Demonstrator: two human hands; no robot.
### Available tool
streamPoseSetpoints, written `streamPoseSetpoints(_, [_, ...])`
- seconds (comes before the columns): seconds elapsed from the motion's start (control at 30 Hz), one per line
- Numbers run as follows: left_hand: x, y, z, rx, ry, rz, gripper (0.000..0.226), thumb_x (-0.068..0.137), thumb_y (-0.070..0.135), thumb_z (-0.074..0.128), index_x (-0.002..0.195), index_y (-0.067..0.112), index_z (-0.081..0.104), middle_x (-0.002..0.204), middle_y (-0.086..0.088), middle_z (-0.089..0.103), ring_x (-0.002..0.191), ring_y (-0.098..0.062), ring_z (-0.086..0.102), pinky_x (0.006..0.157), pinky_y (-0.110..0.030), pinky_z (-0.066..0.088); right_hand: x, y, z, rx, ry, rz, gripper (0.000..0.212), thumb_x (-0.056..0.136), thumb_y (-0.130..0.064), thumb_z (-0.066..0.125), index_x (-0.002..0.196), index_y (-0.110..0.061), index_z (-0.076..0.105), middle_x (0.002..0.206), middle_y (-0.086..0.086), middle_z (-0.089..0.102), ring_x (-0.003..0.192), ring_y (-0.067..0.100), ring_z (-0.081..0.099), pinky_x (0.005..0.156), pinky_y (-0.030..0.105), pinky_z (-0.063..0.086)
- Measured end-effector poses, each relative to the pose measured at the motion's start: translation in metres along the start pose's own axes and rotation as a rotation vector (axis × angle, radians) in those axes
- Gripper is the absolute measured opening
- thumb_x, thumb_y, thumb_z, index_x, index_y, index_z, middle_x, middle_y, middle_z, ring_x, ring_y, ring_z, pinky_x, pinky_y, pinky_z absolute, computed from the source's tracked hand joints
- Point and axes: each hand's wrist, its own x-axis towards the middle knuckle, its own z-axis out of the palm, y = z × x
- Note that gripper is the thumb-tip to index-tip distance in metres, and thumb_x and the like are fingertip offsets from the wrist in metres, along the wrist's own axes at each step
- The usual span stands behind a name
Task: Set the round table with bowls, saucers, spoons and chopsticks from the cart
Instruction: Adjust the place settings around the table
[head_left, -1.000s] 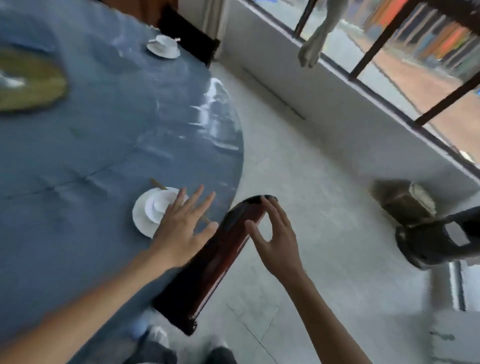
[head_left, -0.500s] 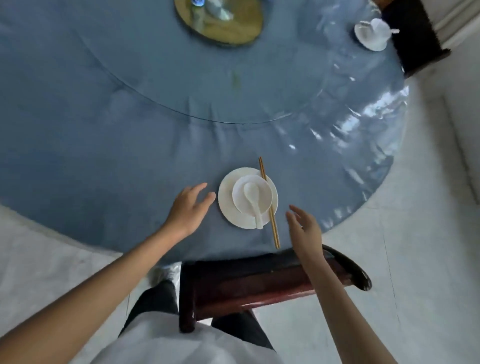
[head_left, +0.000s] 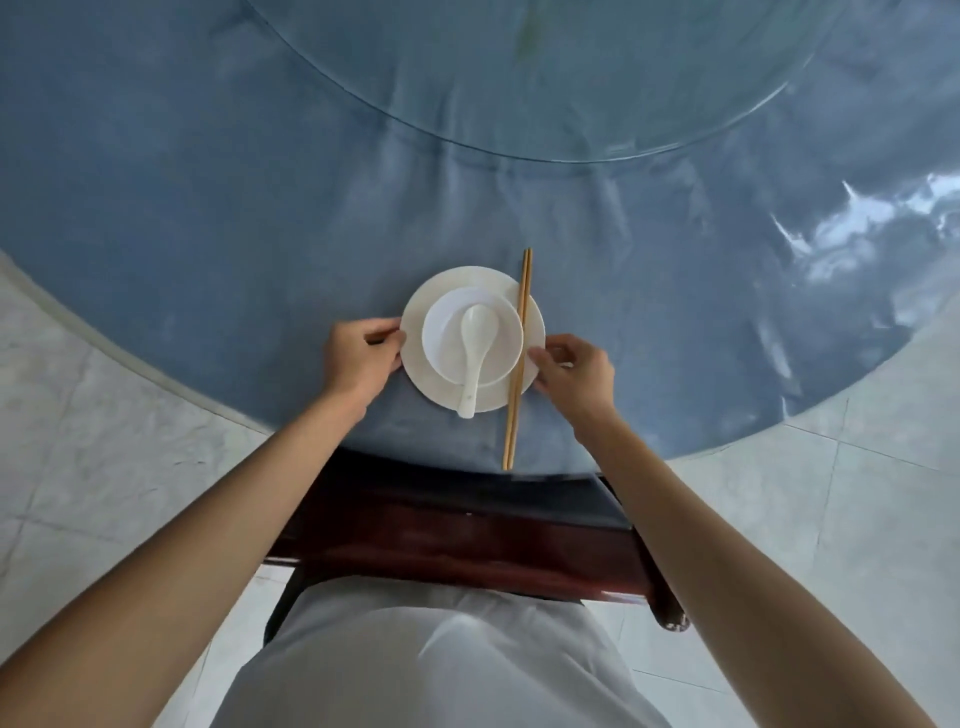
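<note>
A white saucer (head_left: 421, 364) lies near the front edge of the round blue table (head_left: 208, 208). A white bowl (head_left: 501, 340) sits on it with a white spoon (head_left: 475, 353) inside, handle pointing at me. A pair of wooden chopsticks (head_left: 518, 364) lies across the saucer's right side. My left hand (head_left: 358, 358) pinches the saucer's left rim. My right hand (head_left: 574, 374) pinches the right rim beside the chopsticks.
A dark red wooden chair back (head_left: 467, 540) stands between me and the table edge. A glass turntable (head_left: 545, 78) covers the table's middle. Pale tiled floor (head_left: 104, 441) shows on both sides.
The view has swung to face the place setting head on. Both hands moved from hovering open beside the saucer to pinching its left and right rims.
</note>
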Motion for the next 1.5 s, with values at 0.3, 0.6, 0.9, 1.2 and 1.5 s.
streamPoseSetpoints(0.3, [-0.002,0.006,0.016,-0.048,0.018,-0.059,0.027,0.092,-0.002,0.072,0.119,-0.003,0.074,0.095,-0.003,0.075,0.075,0.0,0.072,0.069,-0.017,0.062,0.012,0.007,-0.011,-0.034,0.039,-0.016,0.009,0.086,-0.023,0.081,0.08,-0.024,0.075,0.073,-0.009,0.074,0.074,0.016,0.075,0.074,0.04,0.065])
streamPoseSetpoints(0.6, [-0.008,0.007,0.03,-0.117,0.0,-0.114,0.023,0.092,-0.005,0.071,0.115,-0.001,0.074,0.097,-0.003,0.075,0.085,-0.009,0.072,0.066,-0.018,0.062,0.011,0.019,-0.03,0.262,-0.003,0.15,0.013,0.082,-0.018,0.088,0.093,-0.013,0.082,0.085,0.002,0.081,0.081,0.017,0.079,0.071,0.029,0.065])
streamPoseSetpoints(0.9, [-0.011,0.005,0.032,-0.105,-0.043,-0.094,0.024,0.093,-0.005,0.07,0.117,-0.002,0.073,0.096,0.0,0.075,0.084,-0.006,0.072,0.065,-0.016,0.061,0.007,0.02,-0.031,0.133,0.05,0.033,0.048,0.089,-0.016,0.081,0.053,-0.047,0.074,0.063,-0.015,0.074,0.079,0.019,0.078,0.066,0.023,0.063])
streamPoseSetpoints(1.2, [-0.029,0.023,0.018,0.175,-0.056,0.099,0.034,0.093,0.016,0.066,0.126,0.015,0.073,0.113,-0.005,0.076,0.109,-0.025,0.073,0.102,-0.045,0.056,-0.009,0.008,-0.035,-0.27,0.134,-0.205,0.022,0.1,-0.023,0.063,0.119,-0.018,0.074,0.106,0.003,0.074,0.084,0.015,0.067,0.076,0.031,0.054])
streamPoseSetpoints(1.5, [-0.059,0.028,0.035,0.188,-0.123,0.186,0.037,0.091,0.021,0.068,0.128,0.021,0.072,0.115,-0.001,0.076,0.106,-0.026,0.073,0.099,-0.048,0.058,-0.034,0.018,-0.011,-0.266,0.132,-0.402,0.027,0.097,-0.022,0.068,0.123,-0.017,0.075,0.12,0.002,0.07,0.081,0.017,0.068,0.078,0.04,0.061])
